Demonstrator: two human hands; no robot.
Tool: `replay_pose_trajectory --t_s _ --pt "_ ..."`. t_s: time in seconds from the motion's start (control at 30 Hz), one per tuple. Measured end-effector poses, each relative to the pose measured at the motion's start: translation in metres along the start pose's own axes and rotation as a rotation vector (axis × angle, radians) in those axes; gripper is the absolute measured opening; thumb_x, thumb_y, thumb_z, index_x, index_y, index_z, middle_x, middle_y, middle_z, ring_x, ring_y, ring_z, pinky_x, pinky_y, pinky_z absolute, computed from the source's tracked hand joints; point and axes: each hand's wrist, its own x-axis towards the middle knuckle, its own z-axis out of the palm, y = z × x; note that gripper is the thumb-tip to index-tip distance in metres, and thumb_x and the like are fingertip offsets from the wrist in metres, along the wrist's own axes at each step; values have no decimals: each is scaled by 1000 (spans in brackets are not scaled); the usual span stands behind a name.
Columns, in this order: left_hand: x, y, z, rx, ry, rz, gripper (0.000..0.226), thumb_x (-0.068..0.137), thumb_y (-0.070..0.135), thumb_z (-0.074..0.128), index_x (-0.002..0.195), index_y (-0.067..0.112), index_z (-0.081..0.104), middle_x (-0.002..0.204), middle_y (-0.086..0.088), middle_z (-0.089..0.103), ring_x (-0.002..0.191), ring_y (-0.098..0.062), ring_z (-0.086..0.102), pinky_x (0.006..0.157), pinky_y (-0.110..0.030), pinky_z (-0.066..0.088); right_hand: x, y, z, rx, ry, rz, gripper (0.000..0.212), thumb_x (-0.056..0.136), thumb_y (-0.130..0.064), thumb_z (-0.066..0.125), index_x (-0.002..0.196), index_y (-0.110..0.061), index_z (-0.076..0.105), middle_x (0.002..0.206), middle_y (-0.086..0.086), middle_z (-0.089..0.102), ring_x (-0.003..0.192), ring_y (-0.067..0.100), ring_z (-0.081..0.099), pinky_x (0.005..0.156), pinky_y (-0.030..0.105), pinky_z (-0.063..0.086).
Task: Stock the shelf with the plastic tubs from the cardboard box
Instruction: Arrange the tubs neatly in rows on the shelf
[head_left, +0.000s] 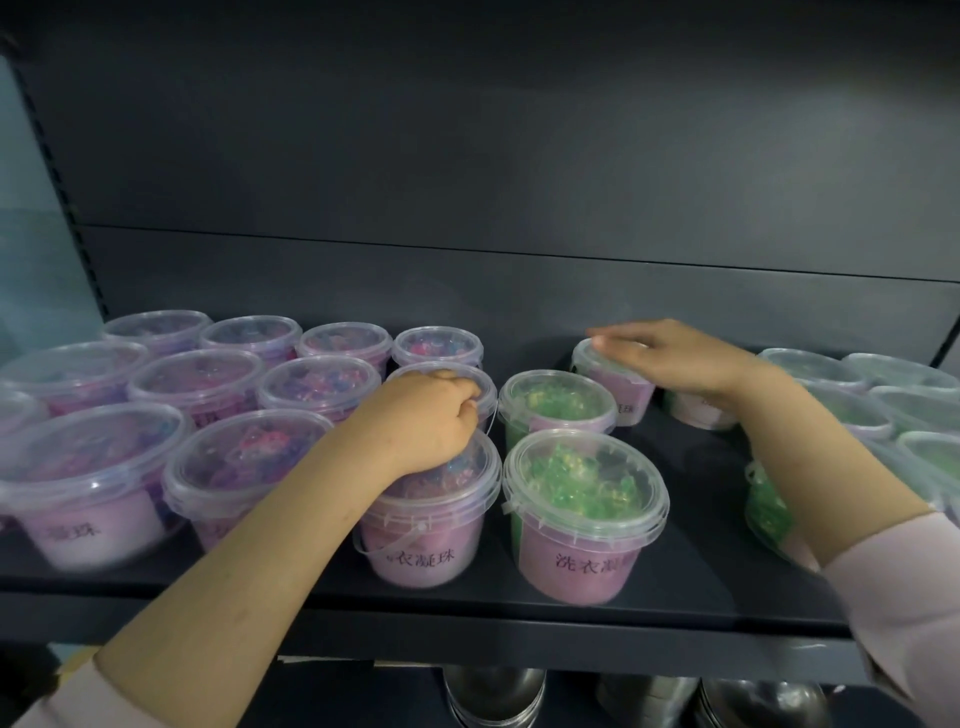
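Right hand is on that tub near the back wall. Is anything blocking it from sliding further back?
Nothing visible does. The right hand lies flat on the lid of the back tub, and the dark shelf behind it looks bare up to the back panel. The nearest green tub stands in front, to its left.
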Motion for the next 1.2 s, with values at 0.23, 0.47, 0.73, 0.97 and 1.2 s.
replay_pose_trajectory --t_s 0.23,0.47,0.73,0.97,1.2 --pt "0 -2 3 -8 27 9 44 100 29 31 140 21 48 150 2 42 134 -17 40 107 -31 32 21 31 0 -162 -107 240 59 100 -55 35 142 -16 50 152 4 43 141 23 38 114 35 26" --pt "0 -4 3 -36 44 6 43 98 29 33 137 22 51 147 4 45 134 -17 41 109 -33 33 40 16 10 -156 -190 223 61 91 -70 39 134 -32 58 149 -5 46 139 21 39 111 35 27" --pt "0 -3 3 -54 28 -21 45 98 31 31 140 24 47 150 6 41 137 -16 35 111 -32 30 59 -5 31 -131 -280 113 60 90 -71 40 138 -37 54 153 -11 41 141 16 37 119 41 24" --pt "0 -2 3 -60 26 -28 45 99 32 30 140 25 47 150 7 40 137 -16 34 111 -33 30 70 -7 35 -133 -298 67 62 90 -70 41 138 -33 54 153 -9 42 140 15 39 119 40 25" --pt "0 -3 3 -54 20 -25 45 99 32 30 140 25 46 150 6 40 137 -17 35 111 -34 30 55 -9 31 -87 -257 -32 55 92 -65 42 136 -35 56 146 -14 48 135 10 43 114 30 29"
